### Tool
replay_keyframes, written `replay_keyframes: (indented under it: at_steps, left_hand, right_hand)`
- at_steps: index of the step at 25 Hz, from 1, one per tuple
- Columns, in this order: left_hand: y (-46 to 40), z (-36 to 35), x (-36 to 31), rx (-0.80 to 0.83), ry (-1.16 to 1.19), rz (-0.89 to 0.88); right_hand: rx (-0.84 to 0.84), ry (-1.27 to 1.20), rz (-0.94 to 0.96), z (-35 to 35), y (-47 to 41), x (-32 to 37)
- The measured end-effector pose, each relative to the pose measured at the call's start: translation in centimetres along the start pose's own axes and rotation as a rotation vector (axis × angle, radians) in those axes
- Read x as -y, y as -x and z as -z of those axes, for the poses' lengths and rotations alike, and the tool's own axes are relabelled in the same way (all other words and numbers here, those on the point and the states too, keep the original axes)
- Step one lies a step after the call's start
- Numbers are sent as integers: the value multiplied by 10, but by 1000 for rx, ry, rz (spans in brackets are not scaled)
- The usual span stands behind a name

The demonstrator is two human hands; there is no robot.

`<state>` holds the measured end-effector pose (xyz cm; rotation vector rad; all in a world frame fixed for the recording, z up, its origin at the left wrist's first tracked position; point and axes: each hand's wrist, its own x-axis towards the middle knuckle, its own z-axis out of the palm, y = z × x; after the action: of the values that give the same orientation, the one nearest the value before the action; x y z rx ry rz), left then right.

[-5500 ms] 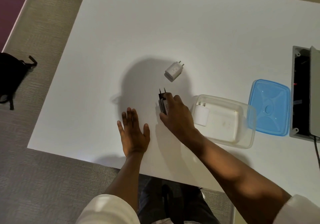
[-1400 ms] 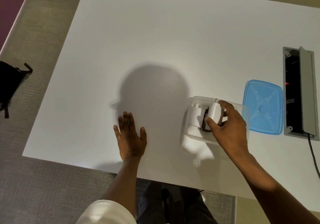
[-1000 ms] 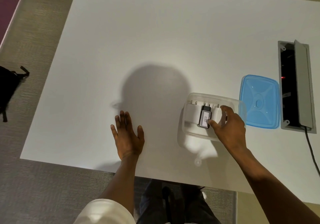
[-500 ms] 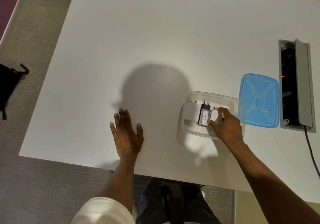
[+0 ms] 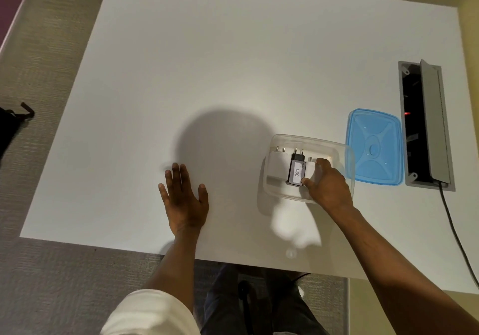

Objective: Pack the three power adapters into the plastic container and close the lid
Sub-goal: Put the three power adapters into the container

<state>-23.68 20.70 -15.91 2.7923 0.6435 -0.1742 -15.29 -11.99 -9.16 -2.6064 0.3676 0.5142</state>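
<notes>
Nearest the wearer, the left hand [image 5: 184,198] lies flat on the bench [image 5: 233,62], fingers spread, holding nothing. Further out, the right hand [image 5: 327,186] reaches into the clear plastic container [image 5: 342,153], its grip closed around the third power adapter, a white one [image 5: 310,169] at the right of the row. That adapter sits inside the container beside the black adapter [image 5: 295,171], which bears a label reading 030; the other white adapter [image 5: 276,165] lies to the left of it. All three rest side by side with prongs pointing away. Assessment: packing appears complete bar release of the last unit. It should be let go only once it lies flat and below the rim, touching its neighbour, so nothing fouls the lid. Beyond the container, the blue lid [image 5: 374,147] lies just beside it on the bench, not yet fitted. Further right, a recessed cable box [image 5: 425,125] stands open; it plays no part.
</notes>
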Motion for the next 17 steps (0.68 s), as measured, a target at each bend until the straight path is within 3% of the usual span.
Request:
replay_keyframes:
  at_steps: [5,10,13,17]
  left_hand:
    - [3,8,-11,-23,50,-2]
    - [0,23,-49,66,253,168]
    - [4,36,-69,26,475,61]
    - [3,70,-106,-31,767,42]
  right_hand:
    - [-83,-44,52,16,17,2]
    - [-160,-117,114,34,29,-3]
    - [-203,-176,240,46,35,-5]
    - [-256,-263,305,62,43,-6]
